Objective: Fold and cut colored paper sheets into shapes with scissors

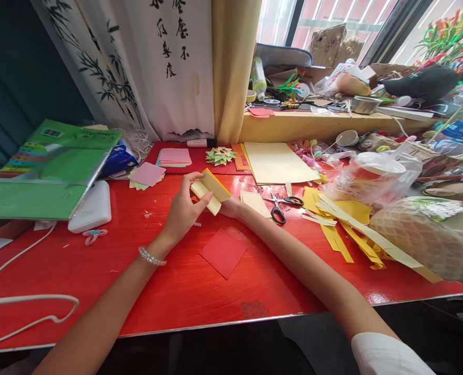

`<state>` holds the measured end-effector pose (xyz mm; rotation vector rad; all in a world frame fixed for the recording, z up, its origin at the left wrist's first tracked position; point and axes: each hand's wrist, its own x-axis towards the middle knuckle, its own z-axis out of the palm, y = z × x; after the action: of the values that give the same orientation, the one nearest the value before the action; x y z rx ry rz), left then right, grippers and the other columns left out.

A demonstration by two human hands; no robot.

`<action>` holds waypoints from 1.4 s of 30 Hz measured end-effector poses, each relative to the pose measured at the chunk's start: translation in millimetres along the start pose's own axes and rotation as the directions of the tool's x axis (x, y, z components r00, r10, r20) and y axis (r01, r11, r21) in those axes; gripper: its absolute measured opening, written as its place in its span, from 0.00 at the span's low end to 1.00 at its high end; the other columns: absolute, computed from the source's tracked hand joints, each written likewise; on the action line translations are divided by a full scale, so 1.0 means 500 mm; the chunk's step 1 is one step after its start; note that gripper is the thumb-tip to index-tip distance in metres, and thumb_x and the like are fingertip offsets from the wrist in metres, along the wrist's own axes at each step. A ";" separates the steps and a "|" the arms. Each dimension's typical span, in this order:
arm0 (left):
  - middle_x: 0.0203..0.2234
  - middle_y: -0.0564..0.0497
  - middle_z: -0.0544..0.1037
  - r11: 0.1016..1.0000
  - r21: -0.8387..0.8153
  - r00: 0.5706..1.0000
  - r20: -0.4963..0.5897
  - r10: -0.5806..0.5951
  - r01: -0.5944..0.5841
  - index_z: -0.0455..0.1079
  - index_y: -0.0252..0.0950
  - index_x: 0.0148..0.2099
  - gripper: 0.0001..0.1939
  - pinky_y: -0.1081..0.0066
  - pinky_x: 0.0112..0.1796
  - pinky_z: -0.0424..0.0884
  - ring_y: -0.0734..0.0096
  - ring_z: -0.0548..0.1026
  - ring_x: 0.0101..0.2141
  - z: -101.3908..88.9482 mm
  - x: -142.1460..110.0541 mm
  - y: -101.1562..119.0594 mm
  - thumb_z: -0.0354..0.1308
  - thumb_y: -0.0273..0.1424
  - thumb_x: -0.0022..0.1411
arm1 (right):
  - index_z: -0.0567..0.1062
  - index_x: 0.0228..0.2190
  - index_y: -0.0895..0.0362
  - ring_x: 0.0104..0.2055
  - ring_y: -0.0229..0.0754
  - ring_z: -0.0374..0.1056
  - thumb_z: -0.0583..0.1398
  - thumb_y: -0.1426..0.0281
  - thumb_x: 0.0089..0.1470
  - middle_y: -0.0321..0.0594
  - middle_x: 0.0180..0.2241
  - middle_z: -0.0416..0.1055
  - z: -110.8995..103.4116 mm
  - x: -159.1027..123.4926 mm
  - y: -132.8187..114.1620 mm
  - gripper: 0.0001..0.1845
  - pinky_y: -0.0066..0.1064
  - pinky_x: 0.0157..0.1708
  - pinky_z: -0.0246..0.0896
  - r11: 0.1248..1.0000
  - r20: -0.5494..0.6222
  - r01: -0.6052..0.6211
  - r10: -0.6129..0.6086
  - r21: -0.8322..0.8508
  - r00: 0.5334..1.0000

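Observation:
My left hand [186, 203] is closed on a folded stack of pale yellow paper [211, 190], its thumb pressed on the near part. The stack is spread open along a fold, with a darker yellow edge at the top. Behind its right side lies my right hand [230, 207], gripping the stack from beneath, its fingers mostly hidden. Below the hands, a red paper square [223, 252] lies flat on the red table [161, 297]. Right of my right hand are a pale paper piece [255, 203] and open scissors [282, 204] with black handles.
Yellow paper strips [344, 234] spread on the right, beside a netted bag [430, 234]. Pale sheets [278, 162], a folded paper wreath [220, 155] and pink paper squares [175, 157] lie at the back. A white power bank [92, 208] and green packet [39, 172] are left.

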<state>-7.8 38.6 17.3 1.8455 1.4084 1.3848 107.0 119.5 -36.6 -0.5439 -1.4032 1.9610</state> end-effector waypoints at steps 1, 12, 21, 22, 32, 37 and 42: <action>0.36 0.52 0.70 0.998 0.050 0.999 -0.019 0.034 -0.033 0.59 0.42 0.51 0.21 0.74 0.30 0.70 0.73 0.71 0.31 -0.001 -0.001 0.002 0.57 0.33 0.54 | 0.68 0.41 0.57 0.31 0.35 0.66 0.48 0.70 0.59 0.38 0.33 0.70 0.000 0.001 0.004 0.12 0.27 0.32 0.64 0.999 0.004 -0.003 0.003 0.037 1.000; 0.35 0.53 0.69 0.996 0.050 0.997 0.014 0.070 -0.071 0.58 0.42 0.50 0.20 0.76 0.30 0.68 0.75 0.70 0.30 -0.009 -0.001 0.003 0.56 0.31 0.55 | 0.70 0.39 0.57 0.31 0.35 0.66 0.50 0.70 0.58 0.38 0.34 0.69 -0.003 0.003 0.010 0.11 0.26 0.30 0.64 0.980 0.038 -0.040 0.033 0.195 0.999; 0.38 0.54 0.68 0.998 0.029 0.998 0.014 0.057 -0.057 0.57 0.41 0.44 0.16 0.76 0.30 0.68 0.75 0.70 0.33 -0.008 0.000 -0.001 0.57 0.32 0.54 | 0.70 0.36 0.56 0.32 0.37 0.67 0.53 0.67 0.56 0.40 0.35 0.69 -0.010 0.009 0.019 0.09 0.29 0.31 0.66 0.978 0.026 -0.019 0.014 0.208 1.000; 0.39 0.53 0.68 0.998 0.030 0.998 0.018 0.059 -0.060 0.57 0.41 0.45 0.16 0.76 0.30 0.68 0.74 0.70 0.33 -0.008 0.000 0.000 0.57 0.32 0.54 | 0.70 0.37 0.56 0.32 0.37 0.67 0.52 0.67 0.56 0.40 0.35 0.70 -0.009 0.008 0.017 0.09 0.29 0.32 0.66 0.979 0.027 -0.024 0.019 0.201 0.999; 0.41 0.52 0.70 0.975 0.176 0.990 0.032 0.134 -0.138 0.59 0.43 0.52 0.20 0.73 0.33 0.68 0.72 0.70 0.34 -0.009 -0.004 0.001 0.55 0.32 0.57 | 0.71 0.39 0.57 0.34 0.37 0.68 0.50 0.69 0.58 0.39 0.33 0.71 -0.004 0.006 0.012 0.12 0.28 0.33 0.66 0.972 0.003 -0.092 0.094 0.215 0.996; 0.39 0.53 0.71 0.977 0.174 0.992 0.031 0.123 -0.127 0.60 0.41 0.47 0.15 0.74 0.34 0.68 0.74 0.70 0.33 -0.009 -0.003 0.004 0.55 0.33 0.57 | 0.71 0.38 0.58 0.32 0.35 0.67 0.51 0.69 0.58 0.39 0.33 0.71 0.007 -0.004 -0.006 0.11 0.26 0.32 0.65 0.959 -0.006 -0.113 0.119 0.259 0.993; 0.37 0.53 0.70 0.998 0.008 0.998 0.031 0.061 -0.061 0.59 0.41 0.45 0.15 0.75 0.31 0.70 0.73 0.71 0.33 -0.009 -0.002 0.010 0.56 0.36 0.56 | 0.71 0.36 0.56 0.32 0.35 0.67 0.51 0.69 0.58 0.37 0.32 0.71 0.010 -0.006 -0.006 0.10 0.28 0.34 0.66 0.950 0.029 -0.094 0.089 0.296 0.996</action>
<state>-9.6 35.0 22.6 1.9216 1.3555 1.3752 106.4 114.6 -32.4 -0.4599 -1.0782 2.2042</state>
